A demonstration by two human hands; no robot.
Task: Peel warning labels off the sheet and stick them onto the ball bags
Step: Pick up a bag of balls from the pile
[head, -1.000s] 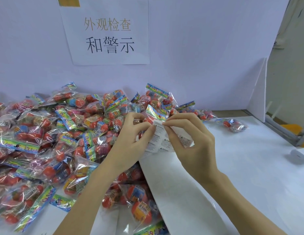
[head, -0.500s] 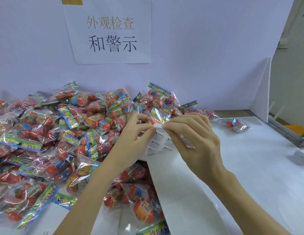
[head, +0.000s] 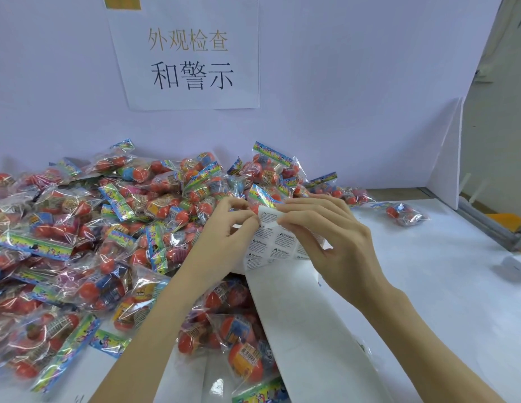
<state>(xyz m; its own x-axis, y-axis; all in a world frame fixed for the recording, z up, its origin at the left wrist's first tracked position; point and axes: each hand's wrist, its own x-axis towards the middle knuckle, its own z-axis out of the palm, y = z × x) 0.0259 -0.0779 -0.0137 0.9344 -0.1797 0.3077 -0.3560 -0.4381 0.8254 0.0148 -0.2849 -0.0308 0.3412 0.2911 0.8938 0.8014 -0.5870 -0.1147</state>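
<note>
A small white sheet of warning labels (head: 269, 247) is held up between both hands above the table's middle. My left hand (head: 224, 242) pinches the sheet's upper left corner between thumb and forefinger. My right hand (head: 329, 242) pinches a label (head: 268, 215) at the sheet's top edge, its fingers curled over the sheet's right part. A big heap of clear ball bags (head: 108, 242) with orange balls and colourful header cards fills the table's left half. More ball bags (head: 242, 353) lie under my left forearm.
A white board (head: 308, 338) slants from under the sheet toward the near edge. One lone ball bag (head: 404, 213) lies at the right back on the white table (head: 442, 286). A paper sign (head: 189, 53) hangs on the back wall. A white upright panel (head: 445, 167) closes the right side.
My right thumb and forefinger have worked along the sheet's top edge, and a label's edge now stands lifted there. Both hands stay in about the same place.
</note>
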